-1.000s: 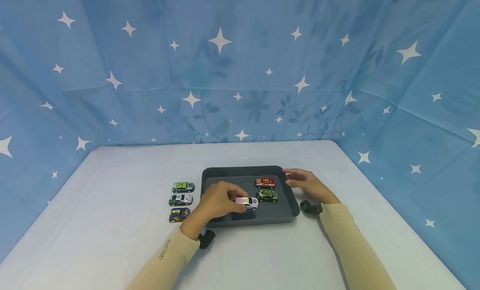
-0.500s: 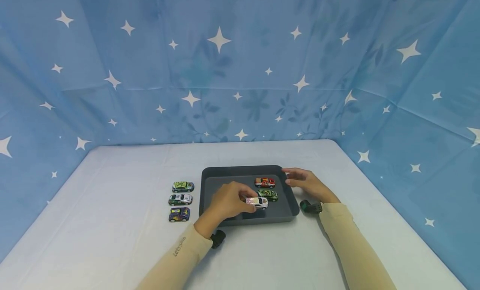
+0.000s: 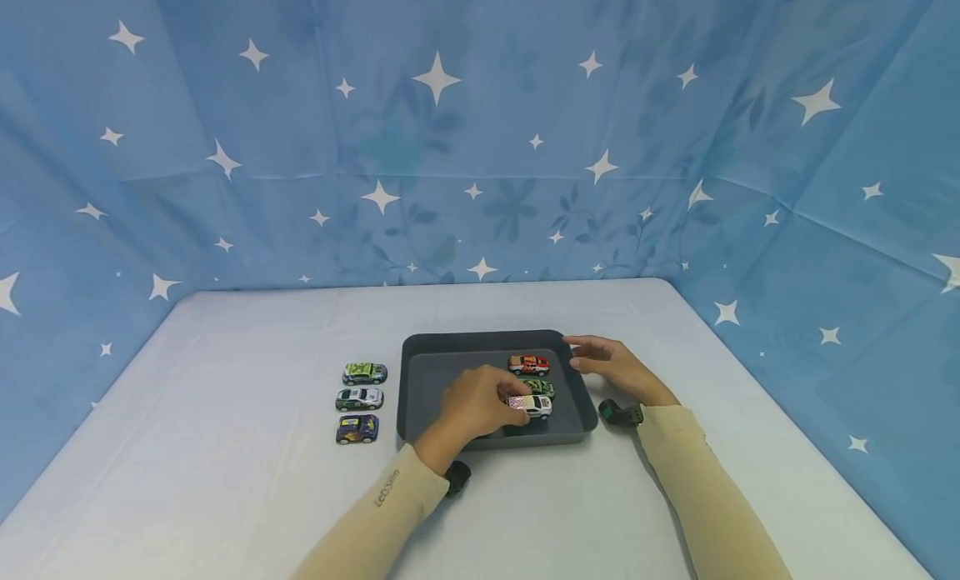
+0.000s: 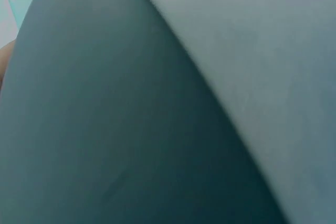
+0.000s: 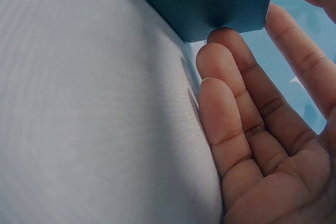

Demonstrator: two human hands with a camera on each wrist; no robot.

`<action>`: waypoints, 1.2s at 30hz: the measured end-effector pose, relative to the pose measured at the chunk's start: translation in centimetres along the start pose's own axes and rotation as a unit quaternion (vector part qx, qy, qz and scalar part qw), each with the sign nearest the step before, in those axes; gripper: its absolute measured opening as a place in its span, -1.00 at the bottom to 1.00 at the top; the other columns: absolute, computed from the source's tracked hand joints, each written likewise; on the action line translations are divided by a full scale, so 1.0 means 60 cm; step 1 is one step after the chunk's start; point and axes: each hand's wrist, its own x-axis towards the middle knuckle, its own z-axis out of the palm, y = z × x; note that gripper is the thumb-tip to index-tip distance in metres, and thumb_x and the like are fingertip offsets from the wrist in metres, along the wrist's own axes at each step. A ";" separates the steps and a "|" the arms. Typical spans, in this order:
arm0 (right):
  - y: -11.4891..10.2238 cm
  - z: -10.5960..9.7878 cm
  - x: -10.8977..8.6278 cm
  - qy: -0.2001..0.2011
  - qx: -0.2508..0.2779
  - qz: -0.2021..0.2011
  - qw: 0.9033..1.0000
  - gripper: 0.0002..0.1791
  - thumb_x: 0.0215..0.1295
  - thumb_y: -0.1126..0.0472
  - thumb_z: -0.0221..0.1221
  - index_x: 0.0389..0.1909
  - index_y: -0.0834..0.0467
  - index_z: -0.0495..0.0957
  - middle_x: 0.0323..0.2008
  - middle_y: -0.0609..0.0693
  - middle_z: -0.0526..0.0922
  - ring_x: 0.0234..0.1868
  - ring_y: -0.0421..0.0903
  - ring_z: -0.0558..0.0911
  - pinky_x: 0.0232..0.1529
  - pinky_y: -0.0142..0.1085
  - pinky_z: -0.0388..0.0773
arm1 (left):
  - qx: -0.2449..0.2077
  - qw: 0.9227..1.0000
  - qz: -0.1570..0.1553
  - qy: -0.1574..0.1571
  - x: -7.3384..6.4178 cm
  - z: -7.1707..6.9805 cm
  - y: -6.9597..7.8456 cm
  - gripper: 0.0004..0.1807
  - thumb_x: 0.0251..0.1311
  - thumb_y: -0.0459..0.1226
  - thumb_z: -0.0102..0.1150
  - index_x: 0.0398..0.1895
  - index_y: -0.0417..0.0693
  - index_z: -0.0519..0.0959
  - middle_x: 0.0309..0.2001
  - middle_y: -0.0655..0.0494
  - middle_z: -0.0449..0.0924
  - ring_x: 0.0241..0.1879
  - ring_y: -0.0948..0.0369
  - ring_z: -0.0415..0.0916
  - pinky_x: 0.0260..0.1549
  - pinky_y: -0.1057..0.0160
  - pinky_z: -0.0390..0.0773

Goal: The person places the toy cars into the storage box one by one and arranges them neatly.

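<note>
My left hand (image 3: 480, 402) pinches a white toy car (image 3: 535, 407) with a pink-patterned roof between thumb and fingers, low in the right part of a dark grey tray (image 3: 450, 351). Just behind it sits a green toy car (image 3: 540, 387), partly hidden, and behind that a red toy car (image 3: 528, 364). Outside the tray's right end, my right hand (image 3: 617, 367) rests its fingers against the wall near the far corner. The right wrist view shows those fingers (image 5: 223, 114) loosely bent beside the tray wall (image 5: 210, 3). The left wrist view is mostly tray wall (image 4: 131, 103).
Left of the tray, three toy cars stand in a column on the white tabletop (image 3: 225, 447): a yellow-green one (image 3: 365, 373), a white-and-green one (image 3: 360, 398) and a purple one (image 3: 357, 429). A blue star-patterned curtain (image 3: 480, 147) hangs behind the table.
My left hand has carried the white toy car rightward within the tray, to just in front of the green one, covering part of it. My right hand has stayed put.
</note>
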 end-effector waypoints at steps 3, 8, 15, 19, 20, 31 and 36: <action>-0.001 0.000 -0.001 -0.001 0.002 0.002 1.000 -0.29 0.52 0.09 0.32 0.57 0.28 0.40 0.53 0.35 0.42 0.53 0.36 0.40 0.54 0.38 0.15 | 0.006 1.000 -0.005 0.004 0.004 0.007 0.003 -0.72 0.10 -0.19 0.70 -0.10 0.21 0.87 -0.17 0.29 0.81 -0.22 0.21 0.67 -0.20 -0.08 0.57; 0.000 -0.001 -0.001 -0.003 0.003 -0.004 1.000 -0.29 0.52 0.10 0.31 0.57 0.29 0.40 0.54 0.35 0.40 0.54 0.37 0.39 0.54 0.38 0.14 | 0.017 1.000 -0.009 0.005 0.010 0.015 0.009 -0.72 0.09 -0.19 0.71 -0.11 0.21 0.87 -0.15 0.29 0.82 -0.16 0.14 0.70 -0.14 -0.14 0.59; 0.002 -0.002 -0.001 -0.004 0.005 -0.009 1.000 -0.30 0.53 0.11 0.30 0.57 0.30 0.39 0.55 0.36 0.38 0.54 0.37 0.38 0.54 0.38 0.14 | 0.050 0.998 -0.024 -0.002 0.018 0.022 0.017 -0.72 0.10 -0.18 0.70 -0.11 0.22 0.87 -0.10 0.30 0.84 -0.07 0.10 0.73 -0.11 -0.12 0.63; 0.002 -0.001 -0.002 -0.005 0.009 -0.011 1.000 -0.30 0.53 0.12 0.30 0.57 0.31 0.39 0.54 0.36 0.39 0.52 0.37 0.41 0.54 0.37 0.16 | 0.072 0.997 -0.030 -0.002 0.022 0.025 0.022 -0.72 0.06 -0.19 0.72 -0.15 0.23 0.87 -0.14 0.32 0.83 -0.10 0.12 0.73 -0.13 -0.11 0.64; 0.001 -0.001 -0.002 -0.005 0.011 -0.011 1.000 -0.30 0.53 0.12 0.30 0.57 0.31 0.39 0.54 0.36 0.40 0.52 0.36 0.41 0.54 0.37 0.16 | 0.076 0.997 -0.032 -0.002 0.023 0.025 0.024 -0.73 0.05 -0.19 0.72 -0.16 0.23 0.87 -0.15 0.32 0.83 -0.11 0.12 0.73 -0.13 -0.11 0.65; 0.000 -0.002 -0.001 -0.006 0.008 -0.019 1.000 -0.32 0.55 0.13 0.30 0.57 0.30 0.40 0.51 0.37 0.42 0.47 0.36 0.46 0.53 0.36 0.20 | 0.099 0.994 -0.036 -0.017 0.027 0.033 0.032 -0.74 0.02 -0.18 0.75 -0.20 0.21 0.88 -0.16 0.31 0.84 -0.10 0.09 0.72 -0.05 -0.17 0.64; 0.000 0.000 -0.002 -0.006 0.009 -0.014 1.000 -0.32 0.54 0.13 0.30 0.56 0.31 0.40 0.52 0.37 0.41 0.50 0.37 0.42 0.52 0.38 0.19 | 0.081 0.996 -0.032 -0.028 0.028 0.033 0.028 -0.71 0.01 -0.19 0.75 -0.17 0.20 0.87 -0.16 0.31 0.84 -0.05 0.08 0.72 -0.01 -0.20 0.62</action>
